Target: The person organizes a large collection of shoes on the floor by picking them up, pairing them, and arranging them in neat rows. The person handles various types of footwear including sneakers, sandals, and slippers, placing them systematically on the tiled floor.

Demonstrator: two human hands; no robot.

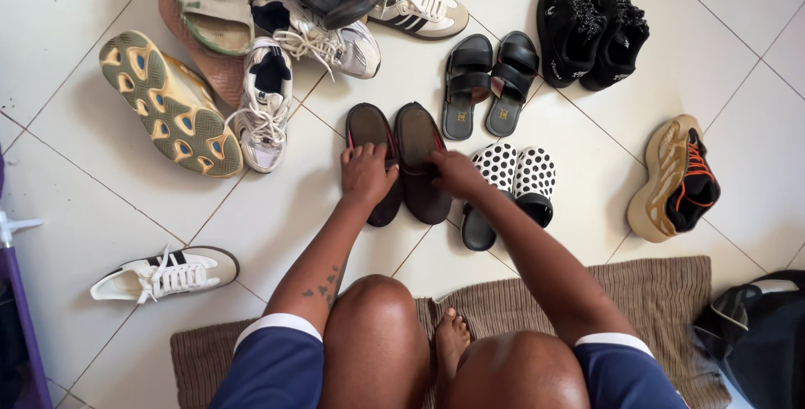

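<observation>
A pair of dark brown slip-on shoes lies side by side on the white tiled floor [84, 199] in front of me. My left hand [366, 172] rests with its fingers on the left brown shoe [369, 128]. My right hand [457, 174] grips the heel edge of the right brown shoe [417, 136]. Touching the right shoe's side is a pair of white slides with black dots [513, 172]. My bare knees and a foot show at the bottom, over a brown ribbed mat [662, 291].
Black strap sandals [489, 82], black lace shoes [591, 27] and a tan shoe with orange laces [679, 178] lie to the right. A heap of sneakers [277, 65] fills the upper left. One white sneaker [168, 273] lies lower left. A dark bag [759, 333] sits lower right.
</observation>
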